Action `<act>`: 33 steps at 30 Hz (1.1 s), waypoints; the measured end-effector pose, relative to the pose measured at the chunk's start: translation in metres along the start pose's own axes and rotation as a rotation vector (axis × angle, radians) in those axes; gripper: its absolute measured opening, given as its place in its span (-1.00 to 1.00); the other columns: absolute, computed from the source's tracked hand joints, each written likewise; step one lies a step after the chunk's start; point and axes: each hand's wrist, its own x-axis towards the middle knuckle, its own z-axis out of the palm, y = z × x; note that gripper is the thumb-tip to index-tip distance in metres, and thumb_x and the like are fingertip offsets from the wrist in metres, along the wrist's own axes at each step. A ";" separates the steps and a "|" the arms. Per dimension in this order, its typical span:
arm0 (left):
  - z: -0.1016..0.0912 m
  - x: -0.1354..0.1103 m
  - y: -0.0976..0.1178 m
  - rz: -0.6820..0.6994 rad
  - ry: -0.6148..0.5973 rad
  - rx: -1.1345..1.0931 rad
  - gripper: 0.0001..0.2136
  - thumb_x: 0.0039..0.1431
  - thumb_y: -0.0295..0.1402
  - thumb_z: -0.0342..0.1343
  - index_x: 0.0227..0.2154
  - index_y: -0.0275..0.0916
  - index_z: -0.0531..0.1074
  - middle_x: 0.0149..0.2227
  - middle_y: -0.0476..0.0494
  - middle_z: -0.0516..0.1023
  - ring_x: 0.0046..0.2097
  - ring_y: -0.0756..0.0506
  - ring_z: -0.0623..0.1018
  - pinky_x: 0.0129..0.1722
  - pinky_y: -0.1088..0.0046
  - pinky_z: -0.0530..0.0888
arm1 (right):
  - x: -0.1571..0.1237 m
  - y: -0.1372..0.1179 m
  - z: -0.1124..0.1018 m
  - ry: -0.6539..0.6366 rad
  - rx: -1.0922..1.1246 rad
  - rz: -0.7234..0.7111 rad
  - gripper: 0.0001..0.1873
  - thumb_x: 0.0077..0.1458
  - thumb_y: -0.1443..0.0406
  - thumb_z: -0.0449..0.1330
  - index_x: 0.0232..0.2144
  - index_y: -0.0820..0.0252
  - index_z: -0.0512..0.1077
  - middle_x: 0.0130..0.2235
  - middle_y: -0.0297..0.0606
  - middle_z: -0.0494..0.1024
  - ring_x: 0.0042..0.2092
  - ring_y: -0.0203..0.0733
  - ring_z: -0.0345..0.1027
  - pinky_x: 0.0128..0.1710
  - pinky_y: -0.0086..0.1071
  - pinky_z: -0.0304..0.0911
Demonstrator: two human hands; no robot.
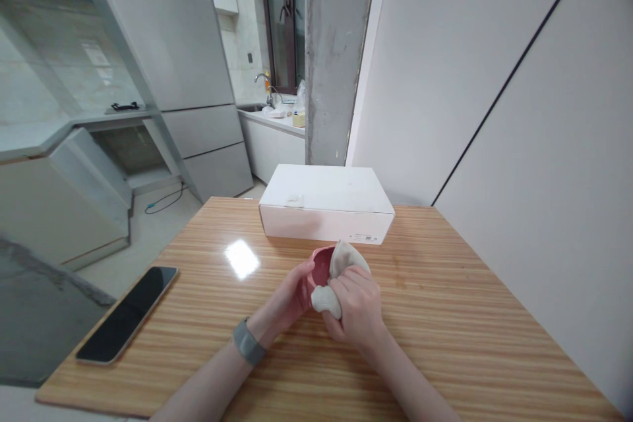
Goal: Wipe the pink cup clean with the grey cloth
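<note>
A small pink bowl (321,266) is tipped on its side just above the wooden table (445,316), its mouth facing right. My left hand (289,300) cups the bowl from the left and underneath; a grey band sits on that wrist. My right hand (359,306) clutches a beige cloth (341,262) bunched against the bowl's rim and inside. Part of the cloth hangs below the bowl between both hands.
A closed white box (326,203) lies on the table right behind the hands. A black phone (127,322) rests face up near the table's left edge. A white wall borders the right side; a fridge (173,66) and kitchen counter stand beyond.
</note>
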 end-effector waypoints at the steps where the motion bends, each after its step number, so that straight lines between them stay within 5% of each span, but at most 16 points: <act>1: 0.001 0.000 0.001 -0.006 -0.018 -0.019 -0.62 0.14 -0.10 0.17 -0.17 -0.33 0.52 -0.33 -0.15 0.60 -0.33 -0.06 0.53 -0.27 0.44 0.40 | 0.001 0.001 -0.002 -0.026 0.014 -0.026 -0.75 0.03 0.20 0.02 -0.64 0.10 0.23 -0.62 -0.27 0.32 -0.52 -0.17 0.12 -0.41 -0.22 0.08; 8: -0.007 0.000 0.009 -0.162 0.069 0.068 -0.62 0.17 -0.05 0.14 -0.26 -0.33 0.55 -0.36 -0.13 0.60 -0.36 -0.06 0.52 -0.29 0.44 0.40 | -0.003 0.007 -0.008 -0.135 0.171 -0.094 -0.76 -0.04 0.16 0.00 -0.65 0.09 0.21 -0.64 -0.31 0.31 -0.55 -0.20 0.09 -0.42 -0.24 0.07; 14: -0.004 -0.001 0.012 -0.073 0.074 0.082 -0.63 0.20 -0.16 0.15 -0.08 -0.36 0.51 -0.09 -0.24 0.60 -0.10 -0.15 0.53 -0.03 0.35 0.40 | -0.003 0.017 -0.011 -0.131 0.228 -0.029 -0.83 -0.09 0.25 -0.02 -0.67 0.08 0.13 -0.63 -0.34 0.22 -0.53 -0.21 0.07 -0.42 -0.25 0.11; 18: -0.001 -0.002 0.011 -0.082 0.064 0.100 -0.58 0.17 -0.15 0.17 0.00 -0.31 0.48 -0.12 -0.24 0.61 -0.18 -0.16 0.56 -0.18 0.34 0.47 | -0.003 0.020 -0.007 -0.138 0.208 0.023 -0.85 -0.14 0.31 0.00 -0.67 0.08 0.12 -0.63 -0.34 0.21 -0.53 -0.21 0.06 -0.42 -0.26 0.11; 22: -0.001 -0.001 0.006 -0.077 0.064 0.104 -0.54 0.14 -0.12 0.19 0.02 -0.29 0.46 -0.38 -0.14 0.59 -0.44 -0.06 0.50 -0.49 0.47 0.38 | -0.004 0.014 0.003 -0.109 0.134 0.106 -0.86 -0.12 0.33 0.03 -0.66 0.10 0.17 -0.61 -0.31 0.29 -0.50 -0.19 0.11 -0.39 -0.25 0.11; 26: 0.005 -0.001 0.001 0.029 0.043 -0.006 -0.54 0.11 -0.23 0.23 0.09 -0.19 0.40 -0.36 -0.05 0.56 -0.42 0.00 0.48 -0.43 0.52 0.38 | 0.000 0.002 0.012 -0.027 0.045 0.186 -0.83 -0.03 0.32 0.06 -0.63 0.11 0.23 -0.59 -0.28 0.35 -0.46 -0.16 0.18 -0.34 -0.22 0.13; 33: 0.015 -0.003 0.009 0.049 -0.047 -0.105 -0.62 0.20 -0.15 0.12 -0.02 -0.28 0.48 -0.32 -0.13 0.59 -0.33 -0.05 0.51 -0.33 0.51 0.37 | 0.000 0.004 0.008 -0.021 0.029 0.004 -0.75 0.05 0.21 0.03 -0.62 0.12 0.25 -0.60 -0.26 0.36 -0.50 -0.17 0.17 -0.39 -0.22 0.12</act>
